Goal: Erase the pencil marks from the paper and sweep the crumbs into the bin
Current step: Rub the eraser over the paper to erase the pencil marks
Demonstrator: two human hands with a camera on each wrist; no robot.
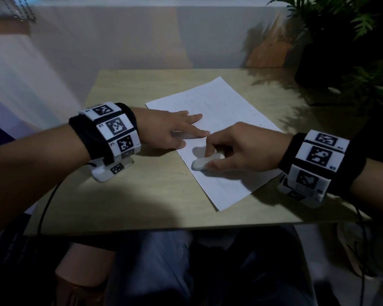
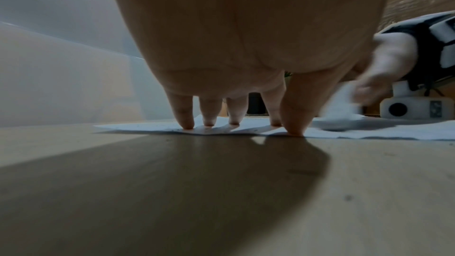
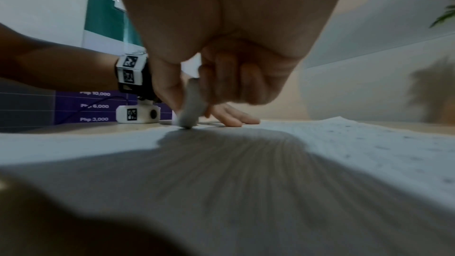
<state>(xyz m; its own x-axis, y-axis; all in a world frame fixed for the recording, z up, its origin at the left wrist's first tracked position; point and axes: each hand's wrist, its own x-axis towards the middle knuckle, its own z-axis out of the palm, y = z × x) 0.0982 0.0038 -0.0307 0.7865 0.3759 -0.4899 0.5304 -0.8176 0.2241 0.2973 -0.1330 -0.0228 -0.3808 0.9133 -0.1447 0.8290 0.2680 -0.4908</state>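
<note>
Erasing step in hand. Right hand [image 1: 241, 149] fingers pinch eraser [image 1: 205, 162] on paper [image 1: 219, 120] mid-worktop [image 1: 142, 195]; left hand [image 1: 164, 129] fingers straight, pinning paper's left edge. Next: rub remaining marks, then gather crumbs; bin unseen.

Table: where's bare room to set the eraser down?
Bare table lies between the paper's left edge and the near table edge, and behind the paper toward the wall. Crowded: mid-paper, where the left hand presses and the right hand holds the eraser; plant far right.
</note>
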